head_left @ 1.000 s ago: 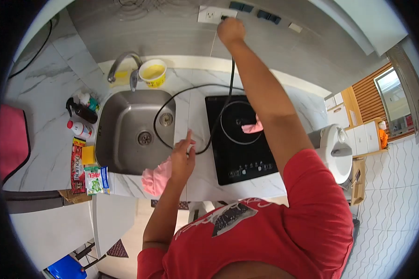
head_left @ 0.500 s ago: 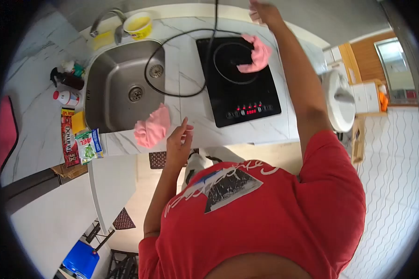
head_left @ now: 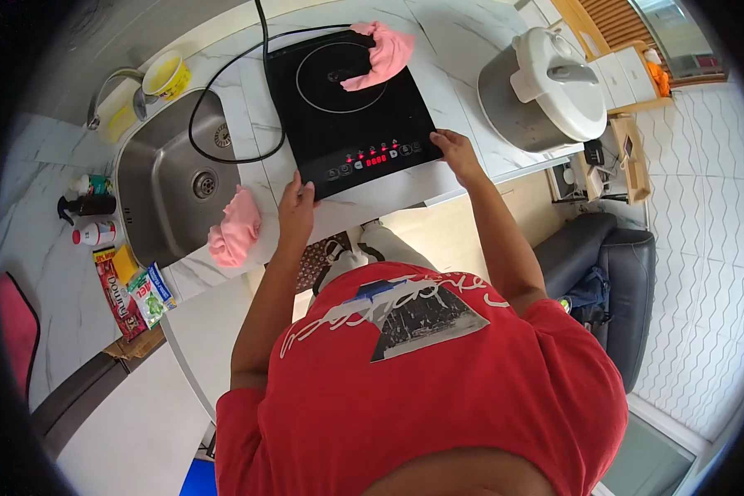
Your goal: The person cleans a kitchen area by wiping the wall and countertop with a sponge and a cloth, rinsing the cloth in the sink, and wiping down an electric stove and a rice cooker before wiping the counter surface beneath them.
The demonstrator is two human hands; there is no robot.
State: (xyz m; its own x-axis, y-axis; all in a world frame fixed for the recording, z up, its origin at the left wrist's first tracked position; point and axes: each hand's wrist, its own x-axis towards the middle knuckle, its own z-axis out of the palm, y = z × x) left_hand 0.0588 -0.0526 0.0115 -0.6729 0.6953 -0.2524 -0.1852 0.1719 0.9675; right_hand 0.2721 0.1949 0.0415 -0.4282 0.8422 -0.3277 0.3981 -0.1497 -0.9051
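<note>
A black induction cooker [head_left: 339, 124] lies flat on the counter, its red display [head_left: 376, 161] lit. My left hand [head_left: 296, 208] grips its front left corner, and my right hand [head_left: 457, 155] holds the front right corner with the thumb on top. The undersides of both grips are hidden. One crumpled pink cloth [head_left: 384, 56] rests on the cooker's far right part. Another pink cloth [head_left: 236, 230] lies by the sink's front right corner, left of my left hand. The cooker's black cable [head_left: 192, 124] loops over the counter towards the sink.
A steel sink [head_left: 153, 198] is on the left, with a yellow tub [head_left: 167, 76] behind it. Bottles [head_left: 95, 233] and detergent packets [head_left: 120, 298] stand or lie along its left side. A white-lidded pot-like appliance [head_left: 546, 87] stands on the right, beyond my right hand.
My right hand has come down from behind the cooker to its front right corner. My left hand has moved from beside the pink cloth to the front left corner. The view has turned rightward.
</note>
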